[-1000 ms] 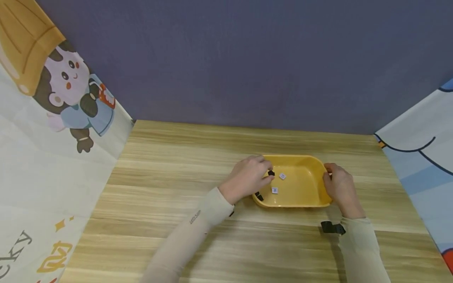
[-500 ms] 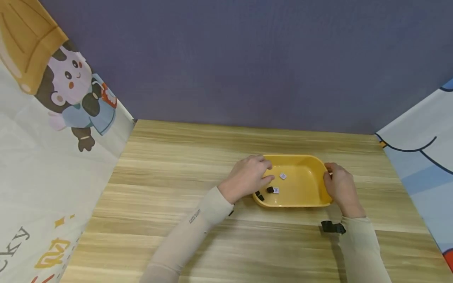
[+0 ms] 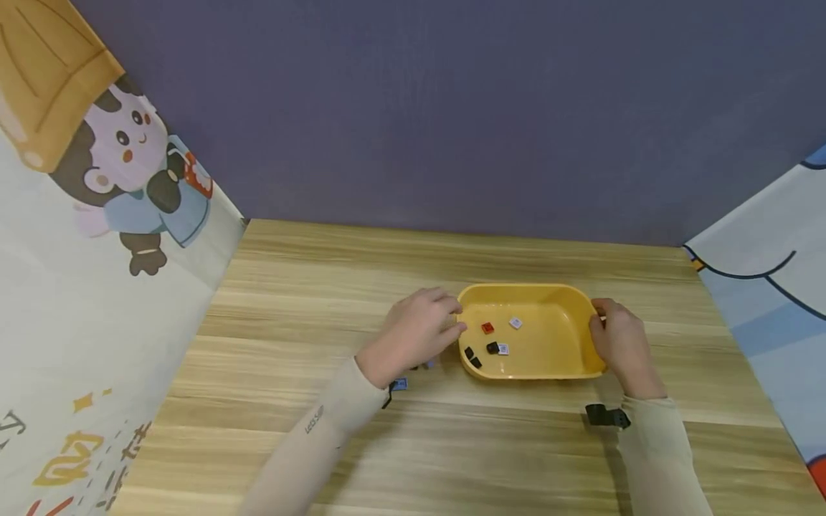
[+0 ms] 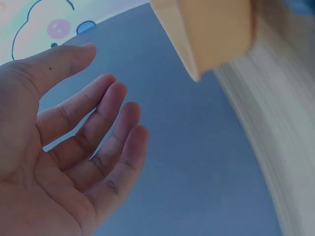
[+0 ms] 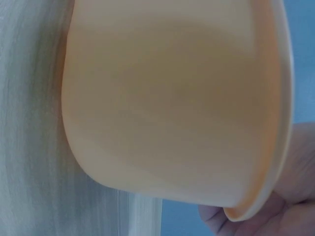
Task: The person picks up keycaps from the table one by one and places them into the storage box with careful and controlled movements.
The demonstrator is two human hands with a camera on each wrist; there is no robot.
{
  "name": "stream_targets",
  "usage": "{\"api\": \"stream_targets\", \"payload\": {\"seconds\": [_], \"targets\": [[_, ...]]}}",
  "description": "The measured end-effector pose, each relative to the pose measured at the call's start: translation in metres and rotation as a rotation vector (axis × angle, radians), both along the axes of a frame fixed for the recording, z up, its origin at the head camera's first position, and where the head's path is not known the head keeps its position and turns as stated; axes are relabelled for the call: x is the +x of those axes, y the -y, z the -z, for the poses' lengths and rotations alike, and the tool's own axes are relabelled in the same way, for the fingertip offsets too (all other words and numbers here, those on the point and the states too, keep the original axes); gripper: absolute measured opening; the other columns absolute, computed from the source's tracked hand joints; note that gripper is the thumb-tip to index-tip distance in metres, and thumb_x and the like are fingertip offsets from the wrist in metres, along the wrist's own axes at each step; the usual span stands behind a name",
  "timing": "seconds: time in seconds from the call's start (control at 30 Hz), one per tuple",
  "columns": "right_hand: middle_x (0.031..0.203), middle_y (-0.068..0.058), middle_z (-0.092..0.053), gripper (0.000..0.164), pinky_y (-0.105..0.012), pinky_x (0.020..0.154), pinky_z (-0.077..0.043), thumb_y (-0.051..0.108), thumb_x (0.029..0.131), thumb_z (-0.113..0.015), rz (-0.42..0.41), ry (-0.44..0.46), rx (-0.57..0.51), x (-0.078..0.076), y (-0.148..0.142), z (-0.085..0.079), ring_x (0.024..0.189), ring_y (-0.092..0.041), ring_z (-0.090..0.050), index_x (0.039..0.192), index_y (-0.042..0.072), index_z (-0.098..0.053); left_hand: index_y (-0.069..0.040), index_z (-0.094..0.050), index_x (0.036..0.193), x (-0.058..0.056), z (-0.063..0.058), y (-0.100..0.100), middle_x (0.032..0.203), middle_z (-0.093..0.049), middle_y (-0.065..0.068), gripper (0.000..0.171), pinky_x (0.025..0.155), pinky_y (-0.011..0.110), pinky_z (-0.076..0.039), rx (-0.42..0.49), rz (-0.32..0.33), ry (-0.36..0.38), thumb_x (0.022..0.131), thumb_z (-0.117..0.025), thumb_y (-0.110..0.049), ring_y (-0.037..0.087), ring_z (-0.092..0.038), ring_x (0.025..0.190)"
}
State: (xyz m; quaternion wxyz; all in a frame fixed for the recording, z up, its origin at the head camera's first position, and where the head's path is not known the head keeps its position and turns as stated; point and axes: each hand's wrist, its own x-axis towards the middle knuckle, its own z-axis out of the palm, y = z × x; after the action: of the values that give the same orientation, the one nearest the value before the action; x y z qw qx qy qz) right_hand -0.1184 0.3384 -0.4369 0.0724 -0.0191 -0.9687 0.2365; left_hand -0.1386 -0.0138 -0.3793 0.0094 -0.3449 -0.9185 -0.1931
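A shallow yellow plastic basin (image 3: 548, 376) stands on the wooden table. Over its right end my right hand (image 3: 622, 344) grips the rim, fingers inside and thumb near the edge; the right wrist view shows the basin's outer wall (image 5: 167, 108) filling the picture. My left hand (image 3: 413, 331) hovers just off the left rim, its fingertips close to it. The left wrist view shows that hand (image 4: 83, 147) with loosely bent fingers and nothing in it. Inside the basin lie a small red tile (image 3: 487, 327), two white tiles (image 3: 515, 323), and several small black pieces (image 3: 493, 348).
By the left wrist a small blue tile (image 3: 400, 384) lies on the table (image 3: 310, 287), with a purple bit (image 3: 429, 363) partly hidden by the hand. A dark upright panel (image 3: 452, 122) closes the back; printed sheets flank both sides.
The left hand let go of a black piece, which now lies beside a white tile. That hand then drew back left out of the basin, and the red tile came into view. The right hand stayed.
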Motion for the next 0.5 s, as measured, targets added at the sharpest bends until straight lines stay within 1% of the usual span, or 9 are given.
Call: {"api": "stream_targets", "payload": {"seconds": [0.13, 0.27, 0.37, 0.5], "targets": [[0.109, -0.037, -0.059, 0.033, -0.056, 0.069, -0.054, 0.0, 0.099, -0.049, -0.001, -0.004, -0.003, 0.001, 0.0, 0.001, 0.088, -0.047, -0.062, 0.126, -0.019, -0.052, -0.011, -0.072, 0.117, 0.004, 0.006, 0.015, 0.115, -0.068, 0.004, 0.029, 0.087, 0.035, -0.055, 0.008, -0.035, 0.02, 0.098, -0.065, -0.033, 0.021, -0.063, 0.105], [0.11, -0.037, -0.059, 0.033, -0.057, 0.07, -0.054, 0.0, 0.099, -0.048, 0.001, 0.007, 0.003, 0.001, -0.001, 0.002, 0.089, -0.047, -0.061, 0.126, -0.019, -0.052, -0.01, -0.073, 0.112, 0.008, 0.015, 0.032, 0.108, -0.069, 0.004, 0.026, 0.085, 0.035, -0.055, 0.047, -0.07, 0.01, 0.095, -0.07, -0.029, 0.021, -0.065, 0.1], [0.111, -0.037, -0.059, 0.033, -0.057, 0.07, -0.054, 0.0, 0.099, -0.048, 0.003, 0.007, 0.004, 0.001, 0.0, 0.002, 0.09, -0.047, -0.061, 0.126, -0.019, -0.052, -0.009, -0.074, 0.109, 0.013, 0.022, 0.044, 0.105, -0.07, 0.004, 0.024, 0.085, 0.035, -0.055, 0.077, -0.094, 0.009, 0.094, -0.072, -0.027, 0.022, -0.066, 0.098], [0.111, -0.038, -0.059, 0.033, -0.057, 0.071, -0.054, 0.001, 0.099, -0.048, 0.009, 0.009, 0.003, 0.001, 0.0, 0.002, 0.09, -0.047, -0.062, 0.126, -0.019, -0.052, -0.008, -0.075, 0.106, 0.021, 0.034, 0.059, 0.102, -0.071, 0.004, 0.022, 0.083, 0.035, -0.056, 0.092, -0.134, 0.021, 0.092, -0.074, -0.025, 0.023, -0.067, 0.095]]}}
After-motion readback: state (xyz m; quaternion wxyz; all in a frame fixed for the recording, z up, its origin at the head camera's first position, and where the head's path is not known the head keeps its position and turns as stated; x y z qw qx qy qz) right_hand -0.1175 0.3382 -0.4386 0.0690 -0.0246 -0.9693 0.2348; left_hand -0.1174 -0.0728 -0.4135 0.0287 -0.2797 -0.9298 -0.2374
